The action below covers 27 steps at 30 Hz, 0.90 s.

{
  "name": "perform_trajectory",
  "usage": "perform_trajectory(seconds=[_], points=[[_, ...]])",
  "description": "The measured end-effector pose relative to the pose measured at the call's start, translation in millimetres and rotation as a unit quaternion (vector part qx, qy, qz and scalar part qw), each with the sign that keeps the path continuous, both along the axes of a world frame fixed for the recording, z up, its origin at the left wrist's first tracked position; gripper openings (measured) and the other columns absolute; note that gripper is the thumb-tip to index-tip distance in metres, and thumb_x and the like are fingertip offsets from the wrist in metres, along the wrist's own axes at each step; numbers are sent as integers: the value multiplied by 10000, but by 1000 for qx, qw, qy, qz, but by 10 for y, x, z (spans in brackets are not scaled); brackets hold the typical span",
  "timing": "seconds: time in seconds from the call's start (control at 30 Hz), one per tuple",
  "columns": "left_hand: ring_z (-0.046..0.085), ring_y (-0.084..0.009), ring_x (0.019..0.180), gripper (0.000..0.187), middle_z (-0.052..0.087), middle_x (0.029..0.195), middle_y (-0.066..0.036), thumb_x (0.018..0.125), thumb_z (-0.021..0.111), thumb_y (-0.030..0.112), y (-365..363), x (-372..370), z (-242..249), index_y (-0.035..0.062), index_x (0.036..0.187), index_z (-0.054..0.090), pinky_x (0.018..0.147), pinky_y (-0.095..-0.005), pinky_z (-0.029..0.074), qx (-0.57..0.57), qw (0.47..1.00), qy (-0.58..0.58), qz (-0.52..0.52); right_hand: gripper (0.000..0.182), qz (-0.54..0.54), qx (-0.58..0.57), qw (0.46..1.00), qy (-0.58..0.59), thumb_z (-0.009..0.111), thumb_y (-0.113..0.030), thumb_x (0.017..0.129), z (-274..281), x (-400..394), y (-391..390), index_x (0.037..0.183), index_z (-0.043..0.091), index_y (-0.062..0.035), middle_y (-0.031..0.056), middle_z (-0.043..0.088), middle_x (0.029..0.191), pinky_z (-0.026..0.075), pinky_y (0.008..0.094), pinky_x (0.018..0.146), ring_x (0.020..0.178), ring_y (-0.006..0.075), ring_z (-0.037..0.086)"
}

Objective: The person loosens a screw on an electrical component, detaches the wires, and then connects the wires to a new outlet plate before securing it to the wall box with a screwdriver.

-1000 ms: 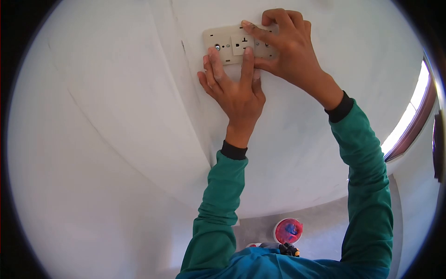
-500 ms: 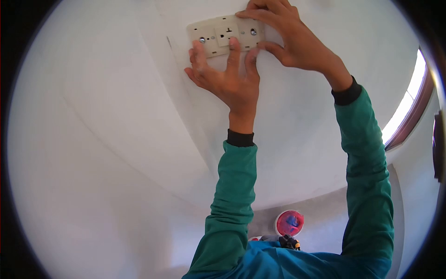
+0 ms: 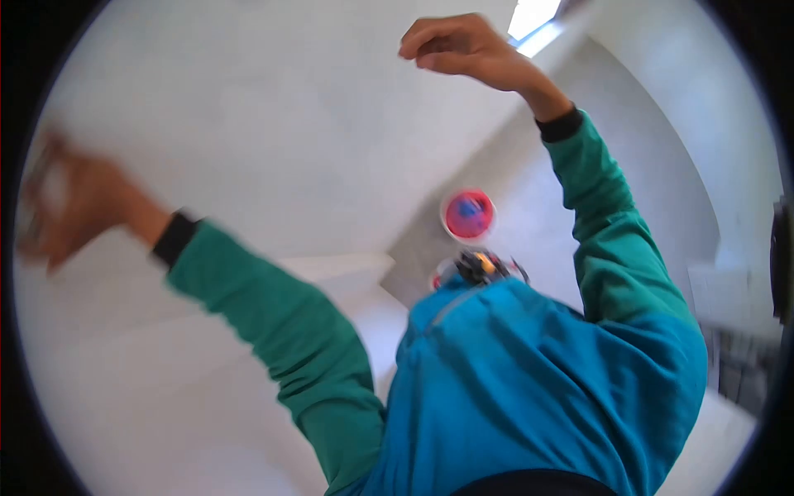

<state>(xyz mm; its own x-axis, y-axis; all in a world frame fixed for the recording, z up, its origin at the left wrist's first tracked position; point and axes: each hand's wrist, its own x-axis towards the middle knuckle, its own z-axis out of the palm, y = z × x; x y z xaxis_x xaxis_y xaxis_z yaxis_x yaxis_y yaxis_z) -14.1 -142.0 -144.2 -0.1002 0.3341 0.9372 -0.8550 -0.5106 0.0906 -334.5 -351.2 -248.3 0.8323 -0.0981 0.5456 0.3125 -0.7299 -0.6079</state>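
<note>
Out at the far left edge, my left hand [image 3: 83, 198] is smeared by motion. Its fingers curve around a pale gap, and whether anything is between them cannot be made out. High in the view, my right hand [image 3: 471, 51] is raised in front of the pale wall [image 3: 281, 107], away from any object. Its fingers are curled and closed towards the thumb; any small item inside is hidden. The socket plate cannot be clearly seen.
A round white-rimmed tub [image 3: 469, 216] with red and blue contents stands on the grey floor [image 3: 542, 190]. Dark and yellow tools [image 3: 480, 268] show at my waist. A bright window [image 3: 533, 18] is at the top, and dark furniture [image 3: 738, 372] stands at lower right.
The view has swung away from the socket plate. Both hands have left it: my left hand is now far left, and my right hand is separate and more curled.
</note>
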Motion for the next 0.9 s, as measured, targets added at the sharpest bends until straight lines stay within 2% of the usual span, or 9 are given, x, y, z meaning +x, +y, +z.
perform_trajectory(seconds=[0.1,0.13,0.33,0.47,0.5,0.53,0.63,0.8,0.9], points=[[385,-369,1243,579,478,1278,-194,751,696,624,507,-110,42,142,1071,673,941,-535,310,59,997,32,41,199,-146,58,974,165,632,-103,869,-776,-793,2,1055,640,-35,62,636,1011,491,283,789,878,148,592],[390,-375,1236,585,479,1270,-195,748,702,619,964,1122,148,135,1075,663,929,-533,317,76,994,34,65,224,-175,61,958,219,643,-113,858,-975,-1067,52,1070,641,-39,63,644,1017,492,286,786,880,145,594],[422,-407,1196,631,486,1221,-198,734,736,587,766,2049,-267,92,1103,601,862,-524,363,136,951,-16,278,461,-130,366,856,342,672,-64,756,-1842,-1791,1147,1212,608,-68,107,612,1189,535,339,782,945,236,624],[443,-429,1169,670,491,1188,-201,724,759,565,1243,2391,145,64,1122,560,818,-518,393,76,874,-78,474,441,-20,63,908,413,653,-53,743,-2046,-1335,1678,1181,606,-81,154,507,1297,502,405,881,1062,354,580],[429,-440,1202,586,515,1178,-180,751,748,542,636,950,58,75,1071,594,843,-538,407,-17,988,-64,142,382,8,73,935,348,650,-74,748,-2430,-1341,1738,1129,617,-90,166,569,1197,500,430,847,1037,364,589],[425,-435,1218,502,517,1185,-179,763,750,523,646,712,-3,95,996,633,864,-554,424,29,979,-8,204,332,19,83,926,367,629,-95,773,-2673,-1329,1746,1105,620,-109,168,629,1031,503,440,774,934,360,614],[427,-404,1268,438,586,1204,-168,751,784,472,522,374,39,104,974,706,943,-550,414,-43,996,-28,76,312,-18,7,910,415,650,-144,778,-2385,-1304,1712,1088,627,-169,125,654,873,513,435,703,799,332,636],[307,-420,1362,479,337,1479,-184,727,828,372,594,162,84,165,1138,693,1071,-626,202,-34,997,50,38,379,-21,-43,961,274,725,-231,780,-674,-882,1703,1082,557,-75,140,645,981,529,412,782,936,307,641],[268,-411,1385,473,286,1508,-164,719,834,363,689,179,86,189,1135,695,1079,-658,95,-42,998,50,-10,462,-16,133,991,-16,675,-253,876,95,-586,1710,1229,422,-98,161,630,1054,535,456,843,1003,330,634]])
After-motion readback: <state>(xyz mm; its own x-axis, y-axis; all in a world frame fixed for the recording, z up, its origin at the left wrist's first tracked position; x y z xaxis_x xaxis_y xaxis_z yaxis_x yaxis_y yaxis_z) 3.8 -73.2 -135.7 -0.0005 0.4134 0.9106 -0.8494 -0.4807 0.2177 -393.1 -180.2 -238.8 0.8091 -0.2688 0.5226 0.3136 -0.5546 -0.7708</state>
